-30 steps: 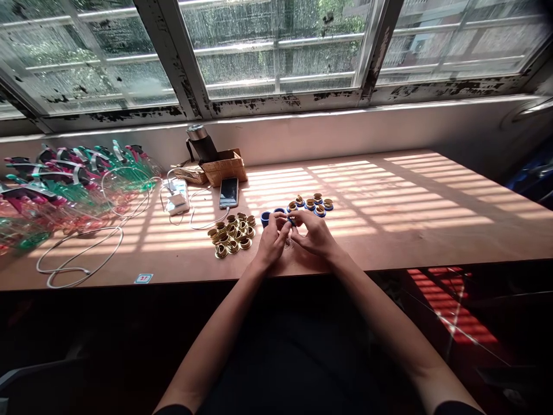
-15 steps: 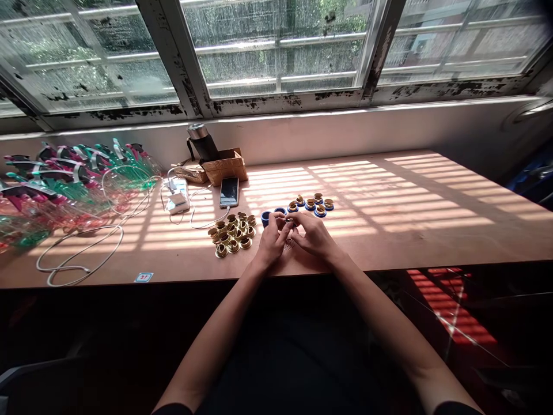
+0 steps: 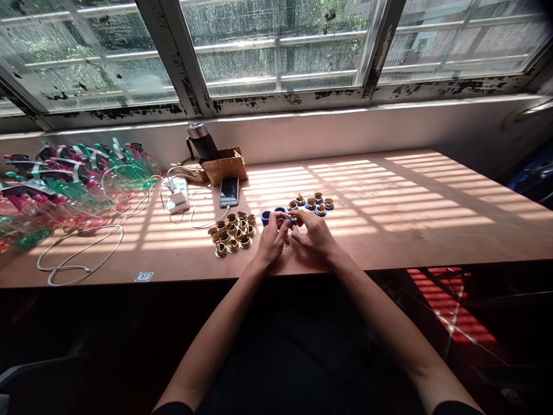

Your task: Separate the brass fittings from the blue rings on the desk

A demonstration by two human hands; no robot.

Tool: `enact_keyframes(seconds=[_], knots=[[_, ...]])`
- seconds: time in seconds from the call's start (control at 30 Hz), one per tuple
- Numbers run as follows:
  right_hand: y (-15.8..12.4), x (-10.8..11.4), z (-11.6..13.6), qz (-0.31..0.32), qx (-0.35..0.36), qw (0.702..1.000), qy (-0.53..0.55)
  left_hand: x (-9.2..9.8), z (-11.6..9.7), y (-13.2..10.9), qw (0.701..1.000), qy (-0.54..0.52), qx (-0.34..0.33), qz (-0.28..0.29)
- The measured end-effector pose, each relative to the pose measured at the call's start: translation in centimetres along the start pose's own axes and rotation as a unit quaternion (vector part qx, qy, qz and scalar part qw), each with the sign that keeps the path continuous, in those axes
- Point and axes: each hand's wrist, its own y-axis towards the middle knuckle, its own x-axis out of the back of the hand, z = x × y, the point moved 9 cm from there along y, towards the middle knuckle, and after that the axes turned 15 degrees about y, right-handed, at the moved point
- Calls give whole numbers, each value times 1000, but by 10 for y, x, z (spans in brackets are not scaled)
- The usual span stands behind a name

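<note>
Both hands meet over the near part of the table, fingers closed round a small blue ring (image 3: 292,221) with a bit of gold at it. My left hand (image 3: 272,237) pinches it from the left, my right hand (image 3: 314,233) from the right. Fingers cover most of the piece. Just beyond my left hand are blue rings (image 3: 265,216), apparently stacked. Several gold caps set in blue rings (image 3: 319,210) stand past my right hand. Left of my left hand is a cluster of bare gold caps (image 3: 233,231). Thin wire-like rings (image 3: 288,244) lie below the fingers.
A phone (image 3: 228,191) on a white cable lies behind the gold caps. Farther back is a cardboard box (image 3: 224,166) with a black flask (image 3: 204,143). A white power strip (image 3: 177,196), looped cable (image 3: 80,268) and many spray bottles (image 3: 64,184) fill the left side.
The fingers of both hands have shifted slightly around the small piece, and its blue ring now shows more between them. Everything else on the table stays where it was.
</note>
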Motion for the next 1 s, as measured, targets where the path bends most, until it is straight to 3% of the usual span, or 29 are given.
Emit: enact_keyframes(seconds=[1.0], knots=[[0,-4,0,25,-13,998,47,1,-5,-2,1000,17,0,7]])
